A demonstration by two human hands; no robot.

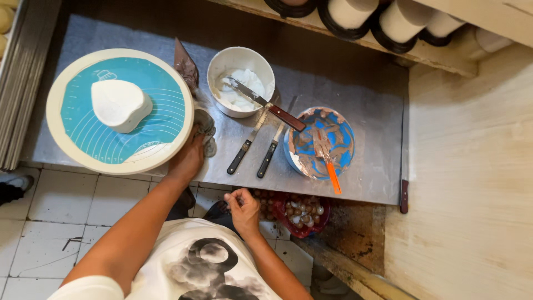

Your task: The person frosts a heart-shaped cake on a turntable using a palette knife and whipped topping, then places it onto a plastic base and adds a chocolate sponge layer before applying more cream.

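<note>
1. Resting at the desk (pixel 344 166) front edge, the left hand (pixel 187 158) presses on a grey cloth (pixel 206 129), fingers closed over it, just beside the turntable (pixel 66 139).
2. The cloth lies between turntable and white bowl (pixel 222 61).
3. A white heart-shaped cake (pixel 119 104) sits on the turntable's teal mat (pixel 161 111).
4. The right hand (pixel 243 208) hangs below the desk edge, fingers curled together; what they hold, I cannot tell.
5. Two spatulas (pixel 252 139) lie right of the cloth, with bare desk between; a blue bowl (pixel 341 130) stands beyond.
</note>
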